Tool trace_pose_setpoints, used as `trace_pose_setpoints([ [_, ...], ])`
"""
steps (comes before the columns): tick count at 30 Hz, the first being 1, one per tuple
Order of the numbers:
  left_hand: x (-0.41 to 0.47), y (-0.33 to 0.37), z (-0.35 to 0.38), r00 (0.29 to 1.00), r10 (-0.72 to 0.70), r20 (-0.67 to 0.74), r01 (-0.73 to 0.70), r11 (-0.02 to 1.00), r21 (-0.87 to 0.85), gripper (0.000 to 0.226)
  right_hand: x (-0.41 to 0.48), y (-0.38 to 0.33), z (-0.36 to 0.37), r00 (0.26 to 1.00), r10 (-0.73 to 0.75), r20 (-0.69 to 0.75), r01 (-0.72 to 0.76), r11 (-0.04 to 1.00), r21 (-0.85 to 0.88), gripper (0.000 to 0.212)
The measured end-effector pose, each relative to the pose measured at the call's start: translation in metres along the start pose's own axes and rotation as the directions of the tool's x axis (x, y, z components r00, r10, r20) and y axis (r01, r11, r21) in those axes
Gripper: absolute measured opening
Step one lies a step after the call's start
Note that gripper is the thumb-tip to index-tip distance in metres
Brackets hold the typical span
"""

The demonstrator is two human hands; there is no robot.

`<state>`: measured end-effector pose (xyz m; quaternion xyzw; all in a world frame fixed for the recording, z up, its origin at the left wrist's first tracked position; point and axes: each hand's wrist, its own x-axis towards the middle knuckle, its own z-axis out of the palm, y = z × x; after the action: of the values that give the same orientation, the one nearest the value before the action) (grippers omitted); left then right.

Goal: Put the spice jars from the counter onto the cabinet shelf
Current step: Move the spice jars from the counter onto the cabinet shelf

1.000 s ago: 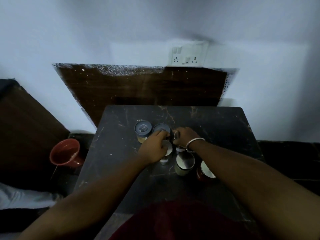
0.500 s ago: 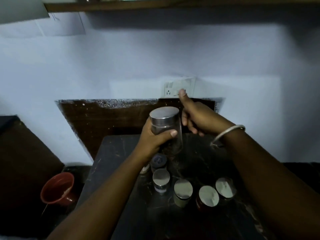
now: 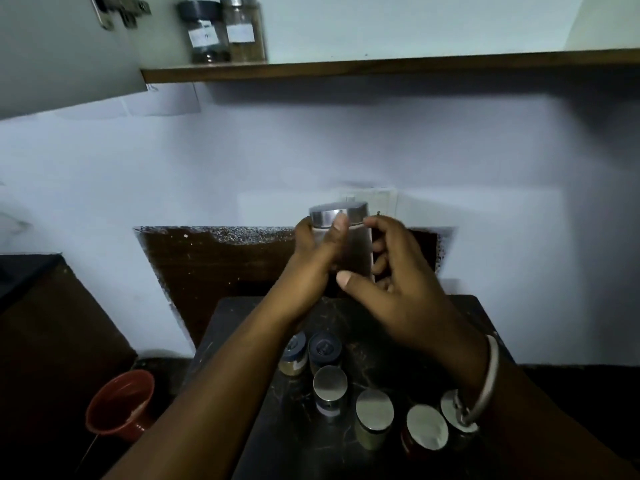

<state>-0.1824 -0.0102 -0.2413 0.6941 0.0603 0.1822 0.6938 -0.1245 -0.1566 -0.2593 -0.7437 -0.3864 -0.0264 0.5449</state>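
Observation:
A tall glass spice jar with a silver lid is held in the air above the dark counter. My left hand is wrapped around its left side. My right hand curls around its right side and lower part. Several more jars stand on the counter below: two with dark lids and several with silver lids. The cabinet shelf runs across the top, with two labelled jars standing at its left end.
The open cabinet door hangs at the upper left, beside the shelf. A wall socket sits behind the held jar. A red bucket stands on the floor left of the counter. Dark furniture fills the left side.
Both hands picked a tall jar off the counter and raised it. My right hand closed in onto the jar. The view tilted up, bringing the shelf and its jars into sight.

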Motion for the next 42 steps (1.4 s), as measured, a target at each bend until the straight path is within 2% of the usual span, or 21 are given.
trace_pose_setpoints([
  [2, -0.003, 0.004, 0.000, 0.994, -0.065, 0.085, 0.067, 0.997, -0.026, 0.080, 0.001, 0.003, 0.001, 1.000, 0.020, -0.020, -0.021, 0.998, -0.061, 0.093],
  [5, -0.009, 0.014, -0.004, 0.992, 0.005, 0.128, -0.005, 1.000, 0.002, 0.050, 0.010, 0.001, -0.008, 0.997, 0.068, -0.038, -0.070, 0.997, -0.030, 0.104],
  [8, -0.011, 0.025, -0.011, 0.991, 0.133, 0.032, -0.132, 0.990, -0.045, 0.044, 0.021, 0.000, -0.018, 0.998, 0.049, -0.039, -0.035, 0.948, 0.315, 0.084],
  [11, -0.004, 0.034, -0.014, 0.971, 0.223, -0.086, -0.229, 0.971, -0.071, 0.042, 0.027, -0.003, -0.022, 0.997, 0.067, 0.046, -0.080, 0.735, 0.674, 0.071],
  [12, -0.002, 0.036, -0.014, 0.969, 0.224, -0.104, -0.230, 0.972, -0.054, 0.042, 0.027, -0.004, -0.021, 0.995, 0.065, 0.070, -0.095, 0.676, 0.731, 0.072],
  [14, 0.004, 0.041, -0.011, 0.973, 0.221, -0.070, -0.223, 0.975, -0.017, 0.046, 0.029, -0.007, -0.017, 0.995, 0.050, 0.084, -0.097, 0.641, 0.762, 0.073],
  [16, 0.009, 0.043, -0.006, 0.981, 0.195, -0.011, -0.196, 0.979, -0.063, 0.042, 0.030, -0.010, -0.013, 0.996, 0.035, 0.078, -0.082, 0.654, 0.752, 0.072],
  [19, 0.010, 0.046, 0.003, 0.991, 0.132, -0.011, -0.130, 0.954, -0.269, 0.041, 0.033, -0.013, -0.010, 0.999, -0.015, 0.046, -0.022, 0.714, 0.700, 0.062],
  [21, 0.011, 0.047, 0.006, 0.994, 0.105, -0.013, -0.104, 0.937, -0.334, 0.046, 0.034, -0.018, -0.011, 0.999, -0.045, 0.030, 0.013, 0.747, 0.665, 0.059],
  [25, 0.012, 0.060, 0.013, 0.994, 0.107, -0.033, -0.112, 0.965, -0.238, 0.066, 0.034, -0.026, -0.014, 0.996, -0.084, 0.010, 0.060, 0.785, 0.617, 0.071],
  [28, 0.018, 0.073, 0.015, 0.990, 0.126, -0.068, -0.136, 0.973, -0.184, 0.067, 0.040, -0.037, -0.020, 0.994, -0.110, -0.018, 0.101, 0.817, 0.568, 0.071],
  [31, 0.029, 0.091, 0.013, 0.987, 0.124, -0.098, -0.143, 0.963, -0.230, 0.066, 0.055, -0.053, -0.034, 0.990, -0.144, -0.009, 0.135, 0.905, 0.403, 0.080],
  [33, 0.040, 0.107, 0.007, 0.986, 0.142, -0.086, -0.158, 0.960, -0.233, 0.067, 0.069, -0.068, -0.047, 0.987, -0.155, -0.045, 0.161, 0.952, 0.261, 0.096],
  [37, 0.067, 0.144, -0.006, 0.958, 0.274, -0.085, -0.284, 0.947, -0.152, 0.064, 0.105, -0.103, -0.068, 0.957, -0.278, -0.085, 0.285, 0.954, 0.089, 0.111],
  [42, 0.113, 0.188, -0.028, 0.921, 0.381, -0.085, -0.384, 0.923, -0.033, 0.076, 0.173, -0.146, -0.081, 0.925, -0.380, 0.002, 0.379, 0.921, -0.088, 0.105],
])
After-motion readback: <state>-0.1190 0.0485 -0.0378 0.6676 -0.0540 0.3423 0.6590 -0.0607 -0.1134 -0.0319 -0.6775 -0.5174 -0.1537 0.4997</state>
